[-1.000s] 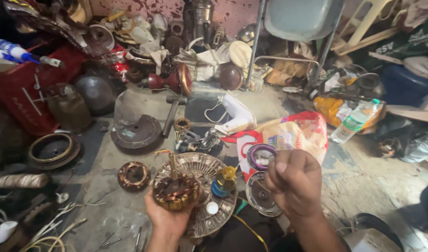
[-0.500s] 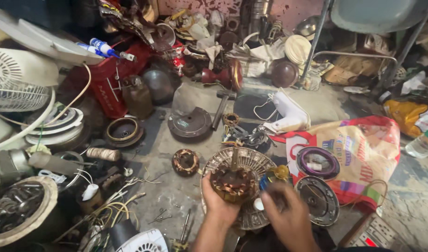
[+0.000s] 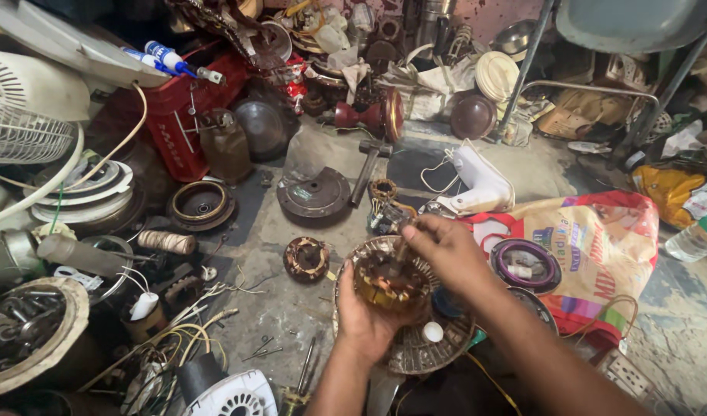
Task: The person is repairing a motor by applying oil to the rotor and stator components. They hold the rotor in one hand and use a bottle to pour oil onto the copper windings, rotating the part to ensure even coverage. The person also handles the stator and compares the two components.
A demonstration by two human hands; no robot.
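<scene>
A person sits over a cluttered workshop floor, both bare arms reaching forward. The left hand [image 3: 363,312] cups a round copper-wound motor core [image 3: 390,283] from underneath, fingers curled up around its rim. The right hand [image 3: 444,250] comes in from above, its fingertips pinched together on a thin shaft [image 3: 397,250] rising from the core's middle – what sits at the very tip is too small to make out. The core is held just above a round perforated metal cover [image 3: 423,347] lying on the concrete. Just left of it rests a smaller wound coil [image 3: 306,259]. Farther back lie a dark round motor housing [image 3: 313,196] and a hammer [image 3: 366,169]. A colourful woven bag [image 3: 600,246] lies to the right, a white fan grille [image 3: 26,108] at far left.
</scene>
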